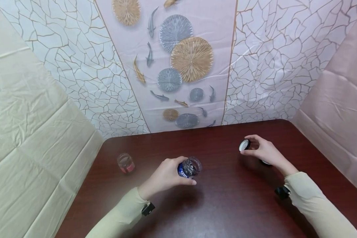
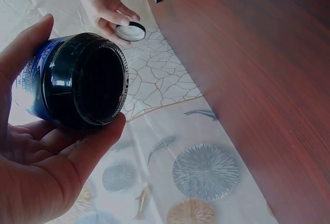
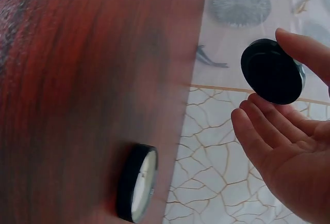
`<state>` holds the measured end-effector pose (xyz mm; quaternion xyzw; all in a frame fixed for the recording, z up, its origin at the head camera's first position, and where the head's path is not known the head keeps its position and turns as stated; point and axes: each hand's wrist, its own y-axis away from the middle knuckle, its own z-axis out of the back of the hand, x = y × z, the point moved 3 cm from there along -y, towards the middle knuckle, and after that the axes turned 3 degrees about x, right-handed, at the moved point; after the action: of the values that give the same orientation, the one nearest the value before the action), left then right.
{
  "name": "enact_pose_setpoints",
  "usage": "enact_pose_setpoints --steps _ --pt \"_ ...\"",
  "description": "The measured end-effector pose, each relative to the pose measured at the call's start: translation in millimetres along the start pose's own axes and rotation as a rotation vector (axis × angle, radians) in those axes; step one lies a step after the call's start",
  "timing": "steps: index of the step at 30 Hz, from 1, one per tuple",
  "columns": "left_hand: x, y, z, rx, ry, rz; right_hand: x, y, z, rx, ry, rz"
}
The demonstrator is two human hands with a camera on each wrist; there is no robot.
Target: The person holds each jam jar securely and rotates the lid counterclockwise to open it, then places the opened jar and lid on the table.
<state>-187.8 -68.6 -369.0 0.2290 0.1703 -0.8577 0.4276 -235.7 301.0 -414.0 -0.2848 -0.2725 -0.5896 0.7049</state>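
Observation:
My left hand (image 1: pixel 168 173) grips a glass jar (image 1: pixel 190 168) with a blue label and dark contents, held over the table. Its mouth is uncovered and tilts to the right; in the left wrist view the jar (image 2: pixel 85 82) shows a dark opening. Off to the right, my right hand (image 1: pixel 263 150) pinches a black lid (image 1: pixel 244 145) with a white inside, thumb at one edge and fingers at the other. The right wrist view shows the black top of this lid (image 3: pixel 272 72). A second black lid (image 3: pixel 136 182) lies on the table with its white inside up, mostly hidden behind my right hand in the head view.
Left of my left hand, an uncovered glass jar (image 1: pixel 126 163) with red contents stands on the dark red-brown table (image 1: pixel 220 201). Patterned cloth (image 1: pixel 190 99) hangs behind the table's far edge, with plain cloth (image 1: pixel 38 132) on the left side.

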Motion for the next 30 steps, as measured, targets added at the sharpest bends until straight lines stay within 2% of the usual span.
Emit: enact_pose_setpoints --steps 16,30 --pt "1.9 -0.7 -0.8 0.000 0.016 0.016 -18 -11.4 -24 0.062 0.001 -0.015" --pt "7.3 0.6 -1.7 -0.022 0.027 0.027 -19 -14.7 -34 0.097 0.064 0.011"
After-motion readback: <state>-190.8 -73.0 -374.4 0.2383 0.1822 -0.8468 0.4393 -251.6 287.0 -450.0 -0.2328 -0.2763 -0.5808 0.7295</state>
